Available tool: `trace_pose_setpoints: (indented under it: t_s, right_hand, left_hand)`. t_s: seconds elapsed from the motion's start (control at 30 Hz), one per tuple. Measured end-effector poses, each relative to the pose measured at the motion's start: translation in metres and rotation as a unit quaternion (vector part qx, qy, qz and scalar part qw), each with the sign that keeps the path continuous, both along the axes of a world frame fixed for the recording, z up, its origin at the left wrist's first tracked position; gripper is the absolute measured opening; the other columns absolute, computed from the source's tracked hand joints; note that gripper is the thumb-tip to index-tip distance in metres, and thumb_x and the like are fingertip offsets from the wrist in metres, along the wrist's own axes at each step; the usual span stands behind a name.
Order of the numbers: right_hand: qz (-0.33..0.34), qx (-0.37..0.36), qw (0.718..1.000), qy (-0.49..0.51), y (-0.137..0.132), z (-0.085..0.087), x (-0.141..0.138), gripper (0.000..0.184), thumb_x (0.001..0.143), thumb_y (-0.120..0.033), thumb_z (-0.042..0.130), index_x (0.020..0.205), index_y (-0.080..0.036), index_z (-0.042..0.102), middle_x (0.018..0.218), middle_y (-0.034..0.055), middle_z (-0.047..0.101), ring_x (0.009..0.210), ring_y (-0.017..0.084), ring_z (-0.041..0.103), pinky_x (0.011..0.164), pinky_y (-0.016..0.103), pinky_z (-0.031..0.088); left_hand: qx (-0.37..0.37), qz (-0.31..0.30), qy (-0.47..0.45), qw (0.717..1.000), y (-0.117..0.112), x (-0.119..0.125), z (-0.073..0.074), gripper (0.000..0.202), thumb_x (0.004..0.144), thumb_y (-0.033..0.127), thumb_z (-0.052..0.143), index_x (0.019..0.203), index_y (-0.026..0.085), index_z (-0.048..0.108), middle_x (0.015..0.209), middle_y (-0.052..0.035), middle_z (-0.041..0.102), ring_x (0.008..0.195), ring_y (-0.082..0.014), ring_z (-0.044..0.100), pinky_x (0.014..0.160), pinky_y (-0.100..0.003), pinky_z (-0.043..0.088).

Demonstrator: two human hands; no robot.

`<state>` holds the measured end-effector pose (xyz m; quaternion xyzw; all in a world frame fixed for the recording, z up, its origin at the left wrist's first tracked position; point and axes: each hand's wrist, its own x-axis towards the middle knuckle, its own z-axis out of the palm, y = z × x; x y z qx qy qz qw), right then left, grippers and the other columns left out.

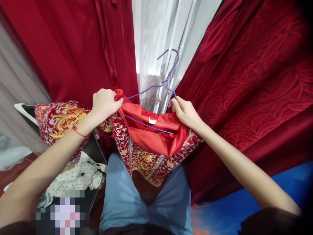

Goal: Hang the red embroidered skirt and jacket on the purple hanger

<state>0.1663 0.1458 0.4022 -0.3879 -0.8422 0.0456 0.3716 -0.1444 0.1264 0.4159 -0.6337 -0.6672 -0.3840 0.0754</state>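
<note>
A red garment (122, 137) with silver and gold embroidery hangs between my hands, its plain red lining showing at the open neck. Inside that neck sits a purple wire hanger (149, 88), its hook pointing up and its lower bar crossing the lining. My left hand (105, 102) is closed on the garment's shoulder edge, beside the hanger's left arm. With its fingers pinched, my right hand (184, 111) grips the other side, where the hanger's right arm meets the cloth. The hanger's ends are hidden by the cloth and my hands. A small white label (152, 121) shows on the lining.
Dark red garments hang on both sides, a plain one (73, 49) at left and a patterned one (244, 81) at right. White curtain (151, 39) hangs between them. At lower left, a dotted white cloth bag (73, 176) lies on a black chair-like surface (94, 150).
</note>
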Motion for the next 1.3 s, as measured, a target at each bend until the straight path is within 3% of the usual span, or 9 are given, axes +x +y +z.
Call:
trace_pose_setpoints:
  t_s: [0.17, 0.33, 0.5, 0.7, 0.83, 0.93, 1.0, 1.13, 1.3]
  right_hand:
    - [0.017, -0.004, 1.0, -0.007, -0.002, 0.009, 0.009, 0.053, 0.102, -0.06, 0.028, 0.081, -0.02, 0.057, 0.066, 0.0018, 0.056, 0.061, 0.016, 0.052, 0.068, 0.029, 0.041]
    - [-0.04, 0.017, 0.998, -0.037, 0.0, 0.013, 0.022, 0.049, 0.102, -0.055, 0.03, 0.081, -0.021, 0.058, 0.066, 0.0035, 0.058, 0.06, 0.018, 0.052, 0.066, 0.03, 0.039]
    - [-0.089, 0.052, 0.993, -0.059, 0.011, 0.003, 0.026, 0.04, 0.102, -0.048, 0.032, 0.099, -0.02, 0.06, 0.066, 0.0029, 0.06, 0.06, 0.019, 0.055, 0.065, 0.029, 0.039]
    - [-0.093, 0.107, 0.986, -0.084, 0.022, -0.026, 0.021, 0.054, 0.1, -0.045, 0.031, 0.14, -0.01, 0.038, 0.102, 0.0152, 0.068, 0.083, 0.027, 0.065, 0.071, 0.036, 0.05]
    - [0.009, 0.161, 0.981, -0.112, 0.022, -0.03, 0.041, 0.07, 0.096, -0.053, 0.039, 0.151, -0.011, 0.026, 0.133, 0.0232, 0.053, 0.114, 0.032, 0.059, 0.091, 0.05, 0.052]
    - [0.077, 0.182, 0.956, -0.218, 0.012, -0.029, 0.062, 0.077, 0.091, -0.061, 0.048, 0.15, -0.015, 0.033, 0.152, 0.0263, 0.034, 0.138, 0.038, 0.041, 0.103, 0.057, 0.044]
    - [0.087, 0.19, 0.929, -0.306, 0.001, -0.031, 0.072, 0.082, 0.085, -0.066, 0.057, 0.149, -0.018, 0.038, 0.159, 0.0261, 0.024, 0.145, 0.044, 0.029, 0.105, 0.065, 0.038]
    - [0.05, 0.24, 0.879, -0.41, -0.01, -0.051, 0.081, 0.069, 0.088, -0.039, 0.065, 0.15, -0.025, 0.037, 0.162, 0.0208, 0.028, 0.148, 0.038, 0.029, 0.109, 0.067, 0.032]
    - [0.015, 0.373, 0.841, -0.391, 0.008, -0.086, 0.085, 0.044, 0.094, -0.008, 0.047, 0.136, -0.021, 0.05, 0.147, 0.0176, 0.054, 0.136, 0.026, 0.051, 0.106, 0.057, 0.04]
  left_hand:
    - [0.024, -0.066, -0.079, 0.994, -0.011, 0.029, -0.002, 0.029, 0.065, 0.025, 0.07, 0.051, 0.022, 0.045, 0.062, -0.0088, 0.058, 0.1, -0.0373, 0.063, 0.086, -0.04, 0.045]
    - [0.041, -0.138, -0.165, 0.976, -0.019, 0.054, -0.003, 0.033, 0.077, 0.037, 0.065, 0.054, 0.02, 0.05, 0.06, -0.005, 0.056, 0.082, -0.025, 0.061, 0.074, -0.033, 0.043]
    - [0.095, -0.054, -0.102, 0.989, -0.02, 0.03, -0.014, 0.047, 0.087, 0.055, 0.055, 0.056, 0.02, 0.049, 0.067, -0.0081, 0.057, 0.094, -0.0286, 0.061, 0.08, -0.036, 0.043]
    - [0.137, -0.027, -0.088, 0.986, -0.026, 0.003, -0.039, 0.028, 0.084, 0.04, 0.061, 0.064, 0.022, 0.052, 0.084, -0.0086, 0.059, 0.113, -0.0305, 0.056, 0.093, -0.04, 0.045]
    - [0.163, -0.059, -0.055, 0.983, -0.022, 0.019, -0.05, 0.018, 0.083, 0.038, 0.064, 0.078, 0.022, 0.061, 0.106, -0.0119, 0.064, 0.134, -0.0353, 0.041, 0.112, -0.052, 0.031]
    - [0.173, -0.07, -0.068, 0.98, -0.008, 0.022, -0.051, 0.02, 0.084, 0.037, 0.064, 0.096, 0.021, 0.065, 0.13, -0.0105, 0.058, 0.148, -0.034, 0.024, 0.117, -0.052, 0.024]
    - [0.148, -0.107, -0.079, 0.98, 0.004, 0.019, -0.05, 0.022, 0.086, 0.038, 0.061, 0.1, 0.021, 0.065, 0.135, -0.0095, 0.056, 0.146, -0.0323, 0.031, 0.117, -0.049, 0.027]
    - [0.096, -0.171, -0.106, 0.975, 0.022, 0.012, -0.055, 0.02, 0.088, 0.038, 0.057, 0.093, 0.019, 0.064, 0.13, -0.0113, 0.06, 0.124, -0.0289, 0.056, 0.113, -0.04, 0.038]
    - [0.15, -0.17, -0.131, 0.965, 0.016, 0.019, -0.065, 0.022, 0.093, 0.034, 0.05, 0.105, 0.02, 0.062, 0.124, -0.0107, 0.062, 0.117, -0.0246, 0.059, 0.11, -0.034, 0.04]
